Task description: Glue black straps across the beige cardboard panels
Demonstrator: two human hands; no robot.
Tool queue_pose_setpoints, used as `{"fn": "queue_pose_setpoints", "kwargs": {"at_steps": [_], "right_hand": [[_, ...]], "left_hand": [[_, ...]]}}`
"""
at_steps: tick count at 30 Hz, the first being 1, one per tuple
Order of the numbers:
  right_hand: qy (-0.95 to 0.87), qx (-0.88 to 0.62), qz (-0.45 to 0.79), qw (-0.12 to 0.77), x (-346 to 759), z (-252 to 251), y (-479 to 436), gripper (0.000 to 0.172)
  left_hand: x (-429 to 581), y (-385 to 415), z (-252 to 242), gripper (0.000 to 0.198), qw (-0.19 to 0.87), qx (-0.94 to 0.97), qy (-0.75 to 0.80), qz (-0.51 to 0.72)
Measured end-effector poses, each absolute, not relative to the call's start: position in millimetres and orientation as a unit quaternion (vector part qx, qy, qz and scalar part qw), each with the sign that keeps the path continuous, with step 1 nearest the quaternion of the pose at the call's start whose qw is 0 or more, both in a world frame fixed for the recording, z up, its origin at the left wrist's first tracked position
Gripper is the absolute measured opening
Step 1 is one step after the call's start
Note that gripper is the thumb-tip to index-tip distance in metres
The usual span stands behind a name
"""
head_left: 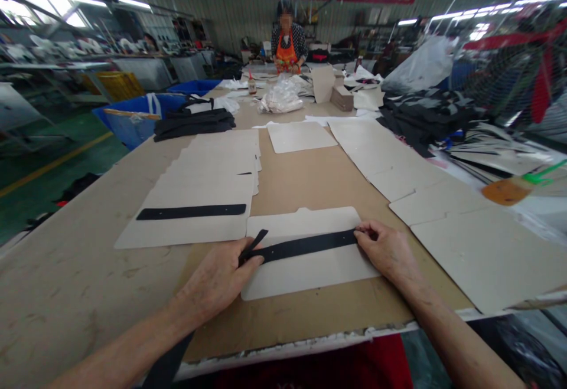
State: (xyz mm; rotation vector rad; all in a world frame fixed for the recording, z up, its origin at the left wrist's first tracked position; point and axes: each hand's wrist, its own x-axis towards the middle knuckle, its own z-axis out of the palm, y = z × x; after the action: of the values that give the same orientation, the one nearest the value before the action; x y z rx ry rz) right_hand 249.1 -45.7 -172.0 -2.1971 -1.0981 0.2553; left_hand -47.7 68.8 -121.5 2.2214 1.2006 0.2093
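A black strip [310, 245] with small holes near its ends stretches between my two hands, over a pale board [305, 280] with rounded corners and a small tab on its far edge. My left hand [225, 268] is closed on the strip's left end; another narrow black piece sticks up between its fingers, and a black length hangs under my left wrist. At the other end, my right hand [384, 250] pinches the strip between thumb and fingers. Left of the board, a second black strip [191, 212] lies flat on a row of overlapping pale boards [208, 185].
More pale boards [491, 247] overlap along the right side. Dark folded fabric [195, 122] and a blue bin [133, 123] stand at the far left. A brush [507, 191] lies at right. Plastic bags [281, 97] rest farther back, where a person in an orange apron [286, 52] stands.
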Motion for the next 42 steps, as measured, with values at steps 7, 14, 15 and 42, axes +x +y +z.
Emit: {"fn": "queue_pose_setpoints", "kwargs": {"at_steps": [7,14,15,42], "right_hand": [[-0.435,-0.836,0.086,0.323,250,-174,-46,0.020],[-0.456,-0.832,0.064,0.310,249,-178,-46,0.021],[-0.467,-0.826,0.058,0.308,249,-179,-46,0.021],[-0.522,-0.799,0.023,0.297,270,-209,-49,0.030]], "left_hand": [[-49,69,-126,0.032,0.313,0.834,0.443,0.098],[-47,73,-129,0.034,0.309,0.835,0.443,0.101],[-47,73,-129,0.034,0.308,0.835,0.445,0.102],[-42,73,-134,0.013,0.245,0.836,0.485,0.074]]}}
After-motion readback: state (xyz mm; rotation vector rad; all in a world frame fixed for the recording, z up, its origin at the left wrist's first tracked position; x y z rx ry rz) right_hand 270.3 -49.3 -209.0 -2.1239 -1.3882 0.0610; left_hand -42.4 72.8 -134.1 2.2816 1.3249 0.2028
